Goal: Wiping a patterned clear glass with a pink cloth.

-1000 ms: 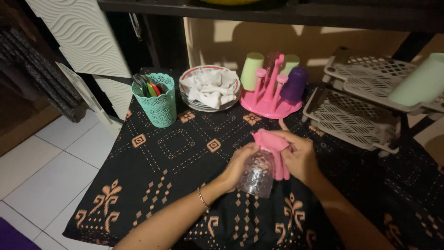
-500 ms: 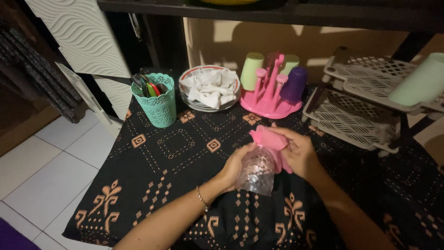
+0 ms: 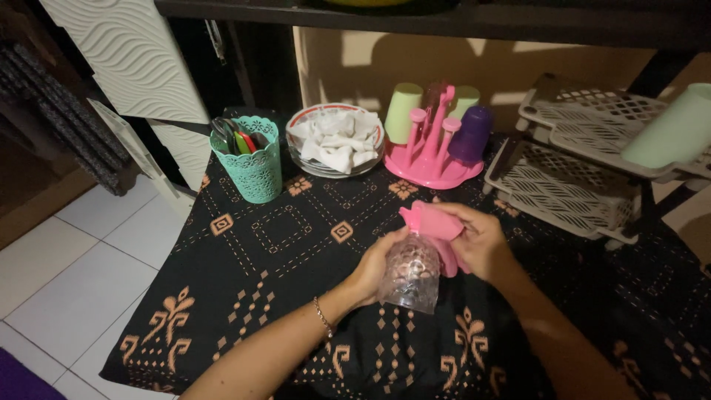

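My left hand (image 3: 372, 268) grips a clear patterned glass (image 3: 412, 274), tilted with its base towards me, above the black patterned tablecloth (image 3: 281, 244). My right hand (image 3: 481, 243) holds a pink cloth (image 3: 433, 230) pressed over and into the glass's mouth. A thin bracelet sits on my left wrist. Both hands are close together near the middle of the table.
At the back stand a teal lace-pattern holder with utensils (image 3: 252, 159), a glass bowl of white cloths (image 3: 335, 141), and a pink cup rack (image 3: 433, 148) carrying green and purple cups. A grey tiered dish rack (image 3: 585, 163) with a pale green cup is at the right. White floor tiles lie left.
My right hand has worked the pink cloth round at the glass's mouth and drawn in slightly; the glass has turned a little in my left hand.
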